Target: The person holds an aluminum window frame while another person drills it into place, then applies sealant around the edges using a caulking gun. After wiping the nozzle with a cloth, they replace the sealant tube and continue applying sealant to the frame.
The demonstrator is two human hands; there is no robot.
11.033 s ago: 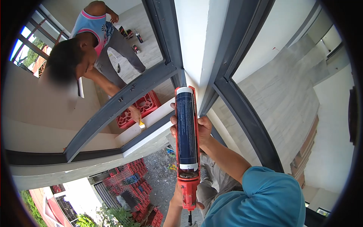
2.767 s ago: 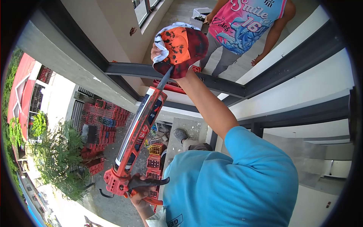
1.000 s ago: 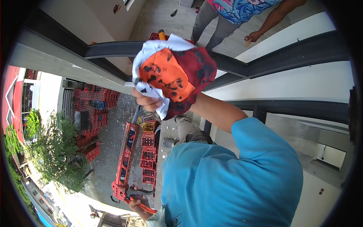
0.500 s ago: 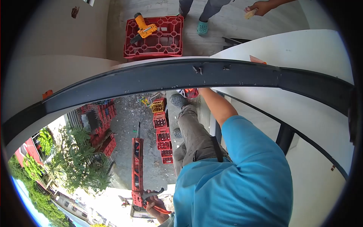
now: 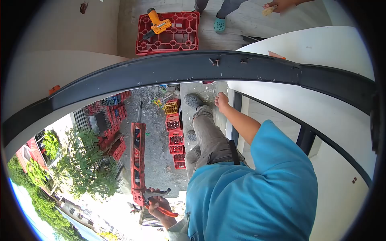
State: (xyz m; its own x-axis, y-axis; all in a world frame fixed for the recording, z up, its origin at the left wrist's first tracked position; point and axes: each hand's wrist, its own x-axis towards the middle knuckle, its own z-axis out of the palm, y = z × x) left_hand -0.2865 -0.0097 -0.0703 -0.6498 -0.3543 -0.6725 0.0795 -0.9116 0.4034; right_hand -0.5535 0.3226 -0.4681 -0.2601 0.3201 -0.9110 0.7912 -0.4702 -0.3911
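My left hand [image 5: 157,203] is closed round the handle of a red caulking gun [image 5: 138,160]. The gun carries a dark, lettered cartridge, and its long nozzle [image 5: 140,110] points away from me. My right hand [image 5: 221,101] is held out in front of my legs with its fingers curled in. What it holds, if anything, I cannot make out. Just beyond this hand, a dark metal frame bar [image 5: 161,72] crosses the view, apart from the hand. A few small screws [image 5: 215,62] lie on the bar.
Beyond the bar, a yellow drill [image 5: 159,26] lies on an upturned red crate [image 5: 185,34]. Another person's hand [image 5: 281,5] holds a small tan piece. Below stand red bottle crates [image 5: 176,138] and a green plant [image 5: 86,160]. White wall [image 5: 341,48] lies at right.
My right hand has come out from behind the bar, towards me. The caulking gun has shifted slightly left and away from me, still in my left hand.
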